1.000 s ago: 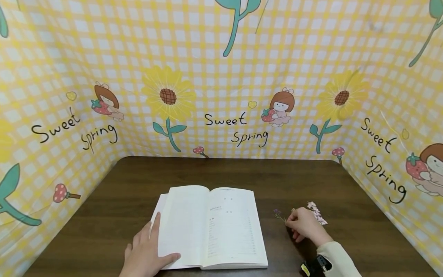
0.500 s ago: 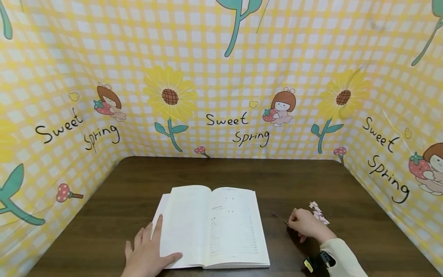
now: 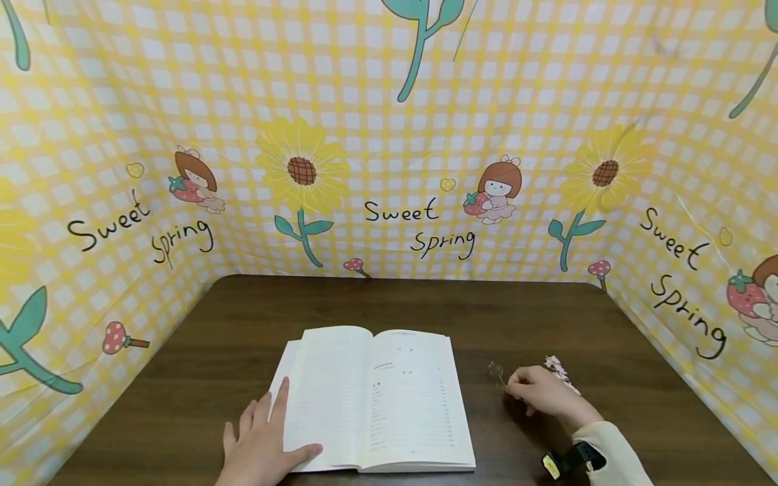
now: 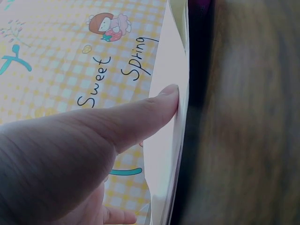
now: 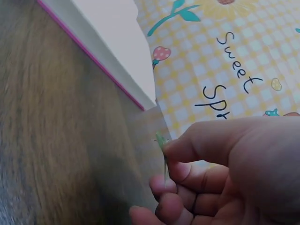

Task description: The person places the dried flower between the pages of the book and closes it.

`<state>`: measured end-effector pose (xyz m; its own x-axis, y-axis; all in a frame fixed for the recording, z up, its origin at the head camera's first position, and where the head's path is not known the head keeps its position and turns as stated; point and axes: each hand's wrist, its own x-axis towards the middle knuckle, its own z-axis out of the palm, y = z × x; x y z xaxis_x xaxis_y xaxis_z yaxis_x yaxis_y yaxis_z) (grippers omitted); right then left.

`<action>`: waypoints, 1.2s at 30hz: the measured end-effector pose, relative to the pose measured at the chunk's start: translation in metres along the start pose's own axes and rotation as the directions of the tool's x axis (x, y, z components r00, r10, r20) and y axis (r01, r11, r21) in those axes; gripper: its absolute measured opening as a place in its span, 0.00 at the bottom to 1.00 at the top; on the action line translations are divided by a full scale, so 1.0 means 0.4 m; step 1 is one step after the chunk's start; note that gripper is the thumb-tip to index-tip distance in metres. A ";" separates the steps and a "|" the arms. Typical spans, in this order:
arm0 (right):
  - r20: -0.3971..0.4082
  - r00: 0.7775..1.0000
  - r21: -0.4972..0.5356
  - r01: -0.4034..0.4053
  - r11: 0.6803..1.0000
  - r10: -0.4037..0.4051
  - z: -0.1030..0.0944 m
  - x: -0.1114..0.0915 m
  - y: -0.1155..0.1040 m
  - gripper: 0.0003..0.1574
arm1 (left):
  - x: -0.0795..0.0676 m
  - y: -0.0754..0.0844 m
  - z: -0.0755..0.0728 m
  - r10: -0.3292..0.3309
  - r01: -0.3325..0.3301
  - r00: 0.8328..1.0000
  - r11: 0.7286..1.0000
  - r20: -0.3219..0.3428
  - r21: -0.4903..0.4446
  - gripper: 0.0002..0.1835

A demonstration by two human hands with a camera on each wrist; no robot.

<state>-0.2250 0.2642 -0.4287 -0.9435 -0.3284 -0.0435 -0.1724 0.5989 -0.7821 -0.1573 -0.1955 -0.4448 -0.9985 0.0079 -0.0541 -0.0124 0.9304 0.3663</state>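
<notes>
An opened book [image 3: 413,405] lies on the dark wood-grain table [image 3: 389,307]. The left hand [image 3: 258,435] rests on its left side, fingers extended and relaxed, thumb flat on the page near the bottom edge. To the right of the book, the right hand [image 3: 547,393] pinches a thin green flower sprig [image 5: 161,140] between thumb and fingers. Pale pink blossoms [image 3: 556,367] show just beyond that hand, partly hidden by it.
</notes>
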 end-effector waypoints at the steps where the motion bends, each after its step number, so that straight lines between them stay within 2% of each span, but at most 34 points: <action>1: 0.009 1.000 0.027 0.002 1.000 -0.002 -0.001 0.001 0.001 0.10 | 0.000 0.000 0.000 0.001 -0.001 1.000 1.000 0.000 0.000 0.70; 7: 0.075 0.997 0.210 -0.009 0.978 -0.006 -0.002 0.009 0.004 0.11 | -0.004 -0.001 0.001 -0.004 0.004 1.000 1.000 0.008 -0.004 0.69; 16: 0.154 0.987 0.449 -0.034 0.893 -0.040 0.010 0.021 0.009 0.08 | -0.001 -0.002 0.002 -0.001 0.001 1.000 1.000 0.010 -0.004 0.69; 25: 0.151 0.985 0.551 -0.016 0.834 -0.081 0.038 0.031 0.000 0.09 | -0.002 0.008 -0.006 -0.003 0.003 1.000 1.000 0.023 -0.006 0.68; 36: 0.195 0.974 0.610 -0.029 0.792 -0.114 0.071 0.043 -0.044 0.08 | -0.005 0.020 -0.015 -0.014 0.015 1.000 0.999 0.025 -0.052 0.69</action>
<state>-0.2302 0.2271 -0.4333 -0.8443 -0.5306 -0.0745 0.0635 0.0389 -0.9972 -0.1556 -0.1902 -0.4364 -0.9966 0.0039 -0.0821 -0.0304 0.9103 0.4129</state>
